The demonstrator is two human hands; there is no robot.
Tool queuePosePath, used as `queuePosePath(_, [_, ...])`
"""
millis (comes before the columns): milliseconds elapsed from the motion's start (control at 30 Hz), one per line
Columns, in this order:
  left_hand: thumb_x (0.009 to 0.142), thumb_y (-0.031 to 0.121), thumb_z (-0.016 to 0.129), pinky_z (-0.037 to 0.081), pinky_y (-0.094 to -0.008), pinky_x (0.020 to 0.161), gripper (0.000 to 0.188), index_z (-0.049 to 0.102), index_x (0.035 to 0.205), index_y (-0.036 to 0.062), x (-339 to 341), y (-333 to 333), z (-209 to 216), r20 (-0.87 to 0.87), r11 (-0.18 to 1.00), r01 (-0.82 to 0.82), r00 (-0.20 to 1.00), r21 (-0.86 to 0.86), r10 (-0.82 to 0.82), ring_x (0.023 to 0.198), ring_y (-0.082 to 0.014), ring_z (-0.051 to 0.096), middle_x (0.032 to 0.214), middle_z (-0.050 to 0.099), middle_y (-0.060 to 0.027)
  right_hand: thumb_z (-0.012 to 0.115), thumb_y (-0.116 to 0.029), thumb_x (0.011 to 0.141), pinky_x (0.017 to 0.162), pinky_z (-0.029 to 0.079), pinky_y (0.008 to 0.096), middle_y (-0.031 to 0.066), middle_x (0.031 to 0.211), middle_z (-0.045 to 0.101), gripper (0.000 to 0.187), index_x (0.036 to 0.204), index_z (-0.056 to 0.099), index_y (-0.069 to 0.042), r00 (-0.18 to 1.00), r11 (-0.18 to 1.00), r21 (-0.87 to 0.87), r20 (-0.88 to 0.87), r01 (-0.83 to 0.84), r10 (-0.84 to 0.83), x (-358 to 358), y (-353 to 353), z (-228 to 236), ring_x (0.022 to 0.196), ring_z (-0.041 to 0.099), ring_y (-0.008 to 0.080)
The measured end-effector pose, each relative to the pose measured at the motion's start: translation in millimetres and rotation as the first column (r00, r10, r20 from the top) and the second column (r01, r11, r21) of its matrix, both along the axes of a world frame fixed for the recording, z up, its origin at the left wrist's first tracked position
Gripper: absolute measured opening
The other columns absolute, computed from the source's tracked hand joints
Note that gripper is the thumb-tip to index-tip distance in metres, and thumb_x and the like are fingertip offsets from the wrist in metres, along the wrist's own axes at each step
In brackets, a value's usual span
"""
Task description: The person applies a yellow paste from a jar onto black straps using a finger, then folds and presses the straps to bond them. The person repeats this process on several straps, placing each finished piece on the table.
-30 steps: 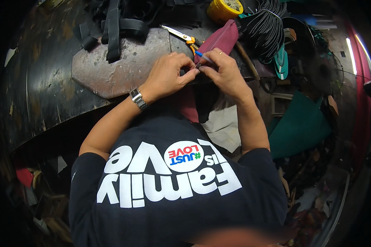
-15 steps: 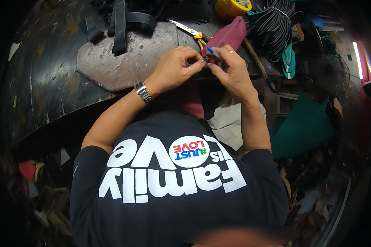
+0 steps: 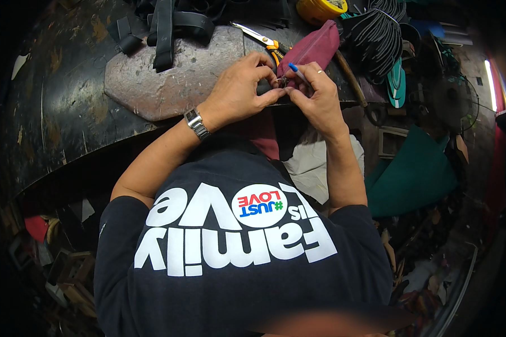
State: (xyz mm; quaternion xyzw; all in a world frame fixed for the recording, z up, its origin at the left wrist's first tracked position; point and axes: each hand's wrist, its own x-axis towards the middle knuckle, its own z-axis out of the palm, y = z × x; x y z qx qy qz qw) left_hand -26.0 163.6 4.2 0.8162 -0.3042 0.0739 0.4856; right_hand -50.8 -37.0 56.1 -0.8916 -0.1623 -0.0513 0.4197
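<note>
Over the edge of the workbench, my left hand [image 3: 243,84] and my right hand [image 3: 320,101] meet fingertip to fingertip. Both pinch at a small dark piece [image 3: 282,82], too small to name. A pen with a blue end [image 3: 296,69] is tucked in my right hand, sticking up between thumb and fingers. Right behind the fingers lies a maroon zippered pouch [image 3: 314,45]; whether the dark piece is joined to it I cannot tell. Beside the pouch are scissors [image 3: 258,37] with orange and black handles, lying with blades apart.
A worn stone slab [image 3: 157,90] rests on the dark bench [image 3: 67,84], with black straps [image 3: 164,33] across its far edge. Back right are a yellow tub [image 3: 320,9], a bundle of black cords [image 3: 374,39] and a wooden-handled tool [image 3: 351,78]. Green sheet material [image 3: 416,174] hangs at right.
My left hand has turned slightly and its fingers have shifted around the small dark piece. The pen has tilted a little to the right with my right hand.
</note>
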Motion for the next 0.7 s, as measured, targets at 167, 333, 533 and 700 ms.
queuePosePath(167, [0.083,0.024,0.078,0.049,-0.0363,0.090,0.021,0.069,0.090,0.0068,3.5,0.5,0.5,-0.154,0.995,0.045,0.986,-0.089,-0.059,0.106,-0.0263,0.063,0.114,0.064,-0.0078,0.071,0.001,0.080,0.062,0.049,0.0298,0.0098,0.088,0.059,0.027,0.107,0.067,0.000,0.996,0.990,-0.125,0.071,0.059,-0.050,-3.7,5.1,-0.8,0.065,0.058,0.0173])
queuePosePath(333, [0.083,0.025,0.078,0.049,-0.0371,0.090,0.021,0.068,0.089,0.0078,0.6,-0.6,3.1,-0.159,0.993,0.004,0.987,-0.114,-0.022,0.104,-0.0271,0.062,0.109,0.065,-0.0085,0.070,-0.002,0.086,0.063,0.050,0.0302,0.0098,0.083,0.062,0.012,0.098,0.069,0.000,0.984,0.998,0.000,0.166,0.066,-0.065,1.2,6.7,-7.2,0.068,0.063,0.0185])
queuePosePath(533, [0.083,0.031,0.078,0.047,-0.0420,0.081,0.025,0.066,0.086,0.0091,0.6,-16.2,2.2,0.039,0.981,-0.081,0.996,0.179,0.075,0.093,-0.0296,0.060,0.095,0.064,-0.0075,0.070,-0.004,0.088,0.067,0.051,0.0298,0.0098,0.080,0.066,0.007,0.092,0.070,0.001,0.991,0.991,0.058,0.045,0.122,-0.125,1.0,2.3,-6.1,0.073,0.065,0.0164])
queuePosePath(700, [0.085,0.032,0.076,0.046,-0.0414,0.080,0.025,0.066,0.086,0.0089,0.9,-18.0,-1.4,0.066,0.986,-0.081,0.995,0.147,0.072,0.091,-0.0282,0.060,0.089,0.063,-0.0064,0.070,-0.004,0.087,0.068,0.051,0.0281,0.0093,0.080,0.065,0.008,0.092,0.070,0.003,0.995,0.996,0.065,0.073,0.062,-0.066,5.0,-0.6,-3.9,0.072,0.064,0.0151])
